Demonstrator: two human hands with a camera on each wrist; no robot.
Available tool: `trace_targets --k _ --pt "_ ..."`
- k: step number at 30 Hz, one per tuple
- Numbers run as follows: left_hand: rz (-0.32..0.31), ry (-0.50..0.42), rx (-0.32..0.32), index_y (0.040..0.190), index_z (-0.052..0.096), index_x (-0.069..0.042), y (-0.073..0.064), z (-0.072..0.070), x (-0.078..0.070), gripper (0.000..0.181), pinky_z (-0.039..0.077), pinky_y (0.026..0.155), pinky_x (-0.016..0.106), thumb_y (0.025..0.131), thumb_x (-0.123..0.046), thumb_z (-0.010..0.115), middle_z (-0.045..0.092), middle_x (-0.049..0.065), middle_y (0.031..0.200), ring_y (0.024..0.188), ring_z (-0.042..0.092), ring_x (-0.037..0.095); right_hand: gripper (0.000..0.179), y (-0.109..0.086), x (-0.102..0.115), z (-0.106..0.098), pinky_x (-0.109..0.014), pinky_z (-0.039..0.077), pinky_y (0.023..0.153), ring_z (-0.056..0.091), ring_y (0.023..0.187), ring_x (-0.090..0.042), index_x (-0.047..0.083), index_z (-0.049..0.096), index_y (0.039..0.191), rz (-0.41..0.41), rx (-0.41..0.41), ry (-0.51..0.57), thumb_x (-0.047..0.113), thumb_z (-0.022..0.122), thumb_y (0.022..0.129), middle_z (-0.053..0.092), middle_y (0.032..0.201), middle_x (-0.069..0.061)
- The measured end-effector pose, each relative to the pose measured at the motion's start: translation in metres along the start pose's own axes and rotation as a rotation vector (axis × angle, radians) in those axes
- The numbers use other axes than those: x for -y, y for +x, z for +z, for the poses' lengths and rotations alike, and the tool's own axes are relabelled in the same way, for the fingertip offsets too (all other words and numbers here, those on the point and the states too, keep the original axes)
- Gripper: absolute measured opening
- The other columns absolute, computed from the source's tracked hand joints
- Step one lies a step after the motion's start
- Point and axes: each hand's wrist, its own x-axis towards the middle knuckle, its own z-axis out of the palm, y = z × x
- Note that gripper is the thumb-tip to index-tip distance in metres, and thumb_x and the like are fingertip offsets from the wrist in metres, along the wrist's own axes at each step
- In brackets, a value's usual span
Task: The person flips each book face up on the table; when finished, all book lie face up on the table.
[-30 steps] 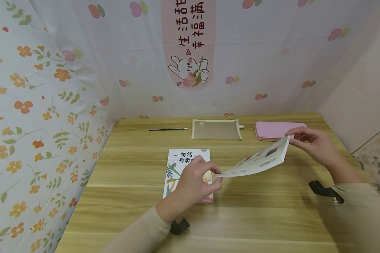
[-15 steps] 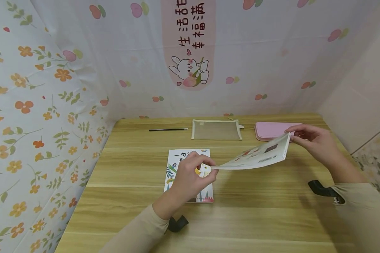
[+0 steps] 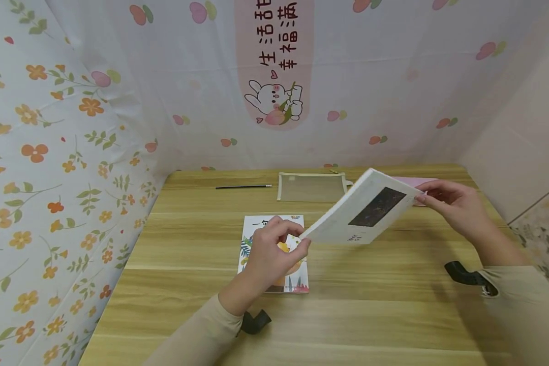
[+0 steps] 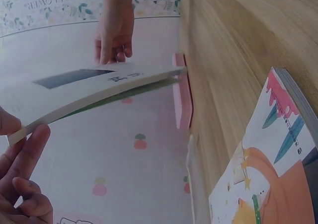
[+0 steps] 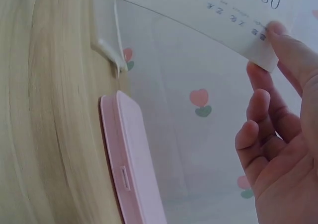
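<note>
My left hand (image 3: 274, 249) pinches the left corner of a thin white book (image 3: 336, 226), and my right hand (image 3: 455, 203) pinches its right corner between thumb and fingers. The book is raised above the table and tilted, a white face with a dark rectangle toward the head camera. In the left wrist view, a green layer shows slightly parted beneath the white book (image 4: 69, 97). Under my left hand, a second book with a colourful illustrated cover (image 3: 297, 279) lies flat on the table, partly covered by that hand. The right wrist view shows the fingers (image 5: 261, 105) below the held corner.
Along the back of the wooden table (image 3: 187, 229) lie a black pencil (image 3: 242, 187), a pale mesh zip pouch (image 3: 311, 188) and a pink case (image 3: 416, 180), partly hidden behind the raised book. Printed cloth hangs behind and at the left.
The white book has swung from showing a barcoded side, low and nearly edge-on, to showing a white face with a dark rectangle. My left hand has risen slightly; the right has barely moved.
</note>
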Motion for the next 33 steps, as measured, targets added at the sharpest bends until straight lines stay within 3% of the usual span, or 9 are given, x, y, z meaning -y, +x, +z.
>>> trace_targets --k 5,10,16,21,28,33 --pt "-0.063 -0.009 -0.016 0.088 0.074 -0.011 0.003 -0.002 0.002 0.01 0.034 0.06 0.018 0.081 -0.007 0.081 0.073 -0.002 0.077 0.064 0.043 0.019 0.019 0.0 -0.002 0.0 -0.012 0.051 0.067 0.063 0.078 -0.003 -0.002 0.071 0.112 0.063 -0.029 -0.066 0.004 0.072 0.095 0.071 0.098 0.018" --pt "-0.141 -0.015 -0.033 0.094 0.074 -0.011 0.002 -0.001 0.007 0.017 0.032 0.06 0.019 0.081 -0.004 0.082 0.074 0.0 0.082 0.063 0.045 0.025 0.025 0.0 -0.003 0.003 -0.015 0.048 0.066 0.059 0.078 -0.01 0.003 0.073 0.114 0.144 -0.002 -0.138 0.018 0.076 0.095 0.068 0.098 0.018" --pt "-0.172 -0.039 -0.006 0.112 0.07 -0.01 0.001 0.0 0.011 0.032 0.029 0.058 0.019 0.082 -0.004 0.081 0.077 -0.001 0.082 0.061 0.039 0.018 0.028 -0.003 0.0 0.004 -0.018 0.048 0.065 0.056 0.077 -0.012 0.006 0.073 0.115 0.181 0.024 -0.198 0.027 0.075 0.096 0.065 0.098 0.018" --pt "-0.195 -0.03 0.008 0.109 0.074 -0.014 0.0 0.001 0.015 0.027 0.031 0.06 0.021 0.084 -0.006 0.08 0.075 -0.003 0.082 0.063 0.043 0.025 0.031 -0.005 0.001 0.003 -0.019 0.048 0.065 0.057 0.078 -0.012 0.007 0.072 0.117 0.206 0.05 -0.206 0.031 0.074 0.097 0.066 0.099 0.017" --pt "-0.3 -0.019 0.052 0.108 0.077 -0.019 -0.004 0.004 0.02 0.023 0.031 0.06 0.022 0.087 -0.01 0.078 0.075 -0.006 0.083 0.064 0.045 0.026 0.028 -0.009 -0.011 -0.005 -0.017 0.051 0.07 0.058 0.083 -0.013 0.001 0.068 0.123 0.121 0.137 -0.092 0.008 0.072 0.096 0.065 0.109 0.007" --pt "-0.385 -0.007 0.084 0.11 0.076 -0.021 -0.006 0.008 0.023 0.024 0.035 0.064 0.023 0.088 -0.011 0.077 0.077 -0.005 0.086 0.07 0.05 0.029 0.037 -0.01 -0.02 -0.011 -0.02 0.051 0.07 0.057 0.083 -0.014 0.0 0.067 0.125 0.07 0.221 -0.042 -0.003 0.075 0.089 0.062 0.102 0.001"
